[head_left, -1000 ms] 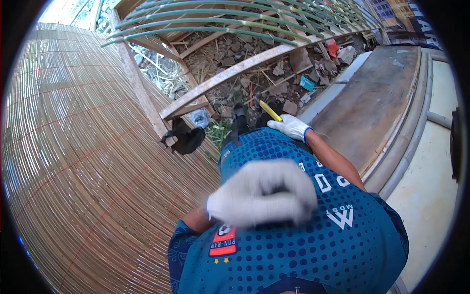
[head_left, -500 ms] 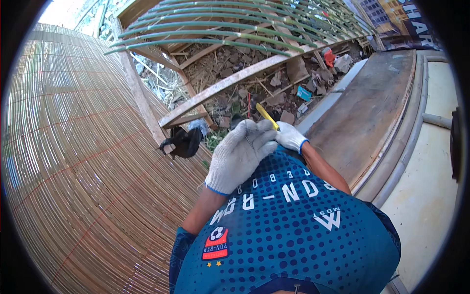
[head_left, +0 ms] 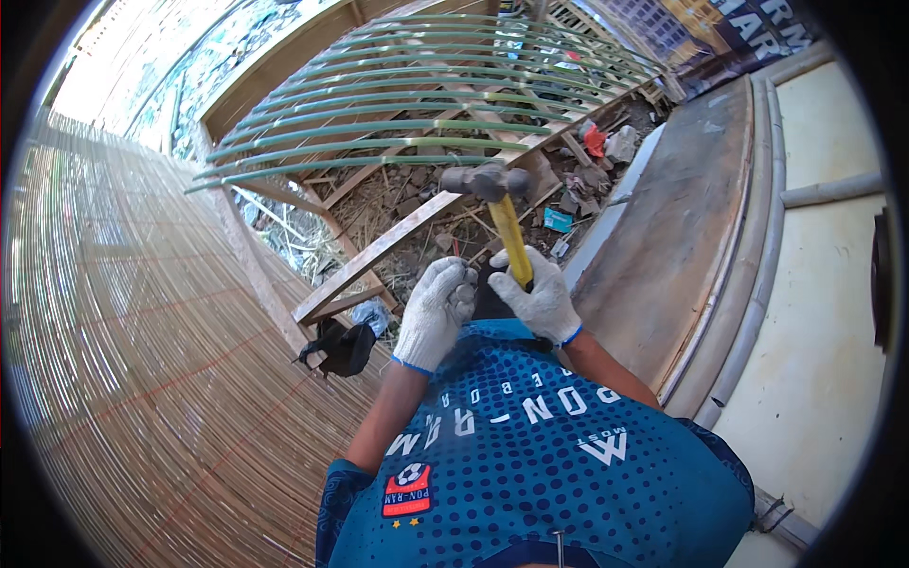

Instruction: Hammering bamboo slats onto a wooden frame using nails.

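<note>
Here, the right fingers point(head_left: 541, 269) hold the hammer point(head_left: 509, 232) well below its head point(head_left: 486, 180); left fingers point(head_left: 447, 275) curl, contents unclear.

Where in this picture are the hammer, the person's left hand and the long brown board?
Hammer point(head_left: 509, 235): head camera view, on its yellow handle.
Left hand point(head_left: 433, 317): head camera view, on its gloved middle.
Brown board point(head_left: 677, 218): head camera view, on its flat upper face.

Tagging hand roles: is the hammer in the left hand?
No, the right hand grips the hammer, while the left hand is apart from it.
</note>
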`<action>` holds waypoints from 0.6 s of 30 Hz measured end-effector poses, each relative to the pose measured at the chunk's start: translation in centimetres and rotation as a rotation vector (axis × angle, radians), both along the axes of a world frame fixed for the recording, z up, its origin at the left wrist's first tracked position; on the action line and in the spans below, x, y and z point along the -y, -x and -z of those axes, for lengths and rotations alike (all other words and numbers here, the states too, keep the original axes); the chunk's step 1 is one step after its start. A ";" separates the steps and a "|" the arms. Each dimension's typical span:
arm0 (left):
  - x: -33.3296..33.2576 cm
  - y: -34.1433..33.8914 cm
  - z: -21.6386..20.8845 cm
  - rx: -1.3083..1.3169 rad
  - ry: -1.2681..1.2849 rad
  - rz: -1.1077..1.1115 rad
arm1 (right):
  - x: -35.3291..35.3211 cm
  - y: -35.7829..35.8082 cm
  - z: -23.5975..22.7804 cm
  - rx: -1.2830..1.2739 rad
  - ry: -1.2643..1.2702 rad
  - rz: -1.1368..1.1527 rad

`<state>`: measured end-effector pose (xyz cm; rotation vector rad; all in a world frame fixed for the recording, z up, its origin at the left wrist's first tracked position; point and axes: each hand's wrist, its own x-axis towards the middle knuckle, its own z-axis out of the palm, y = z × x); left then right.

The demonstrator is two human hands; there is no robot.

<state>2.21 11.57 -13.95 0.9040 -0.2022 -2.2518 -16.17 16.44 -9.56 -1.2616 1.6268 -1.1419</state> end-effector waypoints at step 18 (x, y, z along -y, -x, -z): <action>5.0 13.0 0.0 -0.019 -0.329 0.301 | 2.9 9.8 3.3 -0.104 0.022 0.099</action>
